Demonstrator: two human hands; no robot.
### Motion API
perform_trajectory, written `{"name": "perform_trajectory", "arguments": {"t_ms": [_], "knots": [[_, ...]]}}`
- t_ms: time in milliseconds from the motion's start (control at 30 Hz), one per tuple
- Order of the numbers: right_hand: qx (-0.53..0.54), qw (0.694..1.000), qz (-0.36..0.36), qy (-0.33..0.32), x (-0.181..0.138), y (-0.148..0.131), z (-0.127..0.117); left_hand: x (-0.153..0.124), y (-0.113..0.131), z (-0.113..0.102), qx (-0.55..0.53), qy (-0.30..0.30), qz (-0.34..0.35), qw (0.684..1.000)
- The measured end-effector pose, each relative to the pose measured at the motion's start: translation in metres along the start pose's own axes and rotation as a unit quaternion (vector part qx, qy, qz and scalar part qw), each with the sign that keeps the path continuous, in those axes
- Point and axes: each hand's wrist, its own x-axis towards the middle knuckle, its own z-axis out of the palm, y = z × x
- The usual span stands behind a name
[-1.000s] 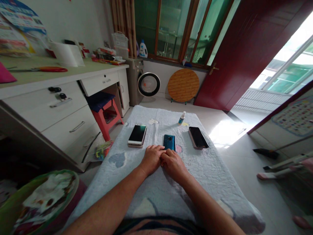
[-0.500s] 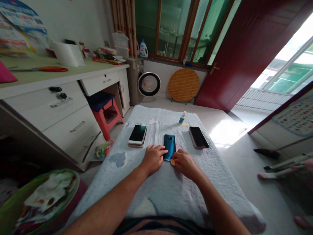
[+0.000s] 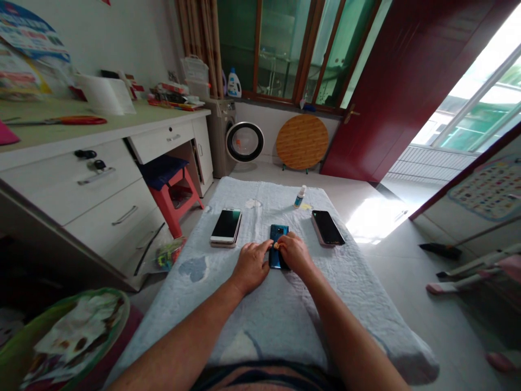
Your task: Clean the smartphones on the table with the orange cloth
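A blue smartphone point(image 3: 275, 260) lies back up on the cloth-covered table, its camera block at the far end. My left hand point(image 3: 251, 264) holds it along the left edge with thumb and fingers. Pinched in my right hand point(image 3: 296, 253) is a small orange cloth point(image 3: 277, 246), pressed on the phone's back just below the cameras. That hand covers the phone's right side. To the left, a white-framed phone point(image 3: 226, 225) lies on top of another. A dark-screened phone point(image 3: 328, 228) rests at the right, also seemingly stacked. Behind stands a small spray bottle point(image 3: 300, 197).
A pale blue quilted cloth point(image 3: 244, 309) covers the table. Drawers point(image 3: 109, 212) and a red stool point(image 3: 173, 198) stand on the left, with a waste bin point(image 3: 122, 309) nearer me. Beyond the table are a washing machine point(image 3: 222, 136) with its door open and a round wooden tabletop point(image 3: 302, 142).
My right hand has moved the orange cloth from the phone's near right corner up onto its back, below the cameras. My left fingers have drawn back to the phone's left edge.
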Motion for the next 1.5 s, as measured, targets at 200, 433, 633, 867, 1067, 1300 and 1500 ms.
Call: {"name": "perform_trajectory", "arguments": {"t_ms": [200,433,633,867,1067,1300,1500], "knots": [[0.036,0.992,-0.073,-0.092,-0.028,-0.008,-0.015,0.000,0.002,0.000,0.007,0.005,-0.007,1.000],[0.090,0.989,-0.038,-0.112,-0.054,0.008,-0.036,0.001,0.001,0.000,0.011,0.001,-0.004,1.000],[0.045,0.991,0.036,0.121,-0.047,0.040,-0.034,-0.002,0.000,-0.001,0.016,0.007,0.016,1.000],[-0.022,0.978,0.108,0.179,-0.045,0.055,-0.017,-0.002,0.001,-0.001,-0.004,0.009,0.033,0.999],[-0.020,0.978,0.097,0.182,-0.044,0.056,-0.014,-0.002,0.000,0.000,-0.007,0.014,0.032,0.999],[-0.030,0.982,0.100,0.157,-0.040,0.054,-0.011,-0.002,0.000,-0.001,-0.007,0.017,0.029,0.999],[-0.054,0.975,0.113,0.181,-0.045,0.049,-0.014,-0.004,0.001,-0.003,0.001,0.014,0.022,1.000]]}}
